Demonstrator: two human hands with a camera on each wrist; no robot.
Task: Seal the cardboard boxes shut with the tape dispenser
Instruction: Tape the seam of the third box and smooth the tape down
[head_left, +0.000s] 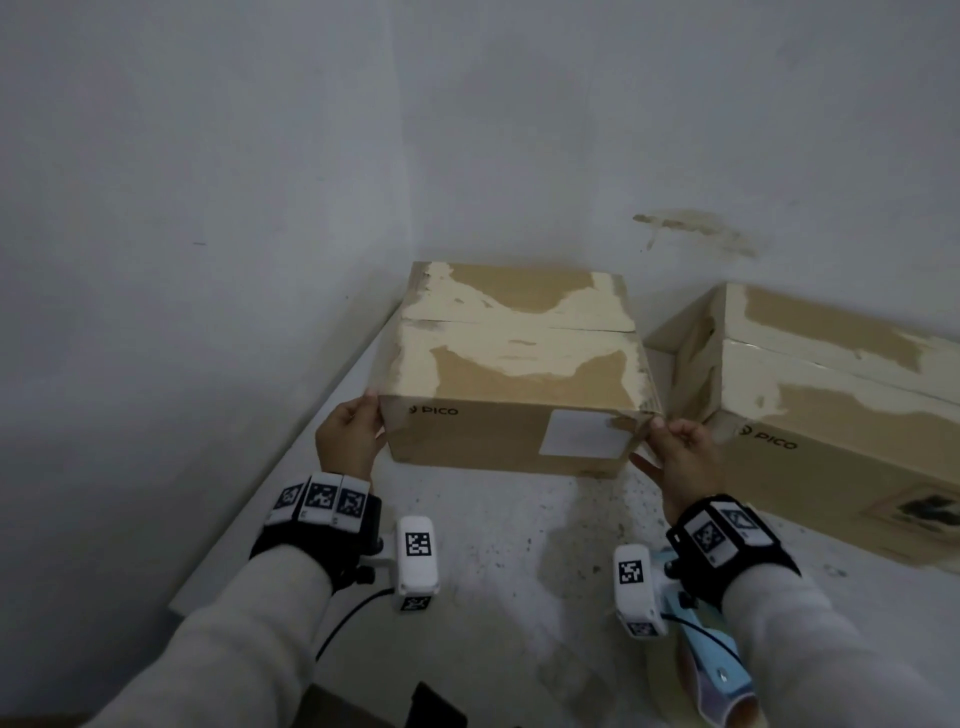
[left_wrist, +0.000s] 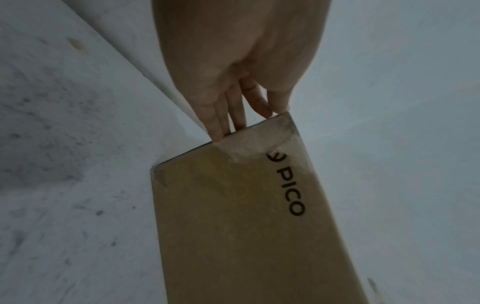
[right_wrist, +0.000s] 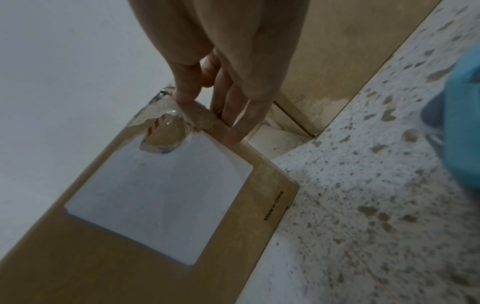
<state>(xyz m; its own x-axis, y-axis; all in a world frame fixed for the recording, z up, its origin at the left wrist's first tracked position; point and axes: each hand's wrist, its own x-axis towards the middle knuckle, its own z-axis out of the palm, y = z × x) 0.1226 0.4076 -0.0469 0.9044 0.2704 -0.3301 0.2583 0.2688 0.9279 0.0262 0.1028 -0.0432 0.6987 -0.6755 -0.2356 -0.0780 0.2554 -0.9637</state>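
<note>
A closed cardboard box (head_left: 514, 364) marked PICO stands on the floor in the wall corner, its top scuffed pale, with a white label (head_left: 582, 434) on its front. My left hand (head_left: 358, 431) lies on its front left corner; in the left wrist view the hand (left_wrist: 233, 115) has straight fingers along the box's (left_wrist: 233, 216) left side. My right hand (head_left: 670, 441) touches the front right corner. In the right wrist view that hand (right_wrist: 215, 107) has its thumb on the torn top corner and its fingers along the box's (right_wrist: 78, 267) edge. A blue tape dispenser (head_left: 717, 670) lies on the floor under my right wrist.
A second PICO box (head_left: 831, 395) sits close to the right, angled, a narrow gap between the two. Walls close off the back and left, with a pale skirting (head_left: 291, 467) along the left. The speckled floor (head_left: 519, 545) lies in front. A dark object (head_left: 436, 706) shows at the bottom edge.
</note>
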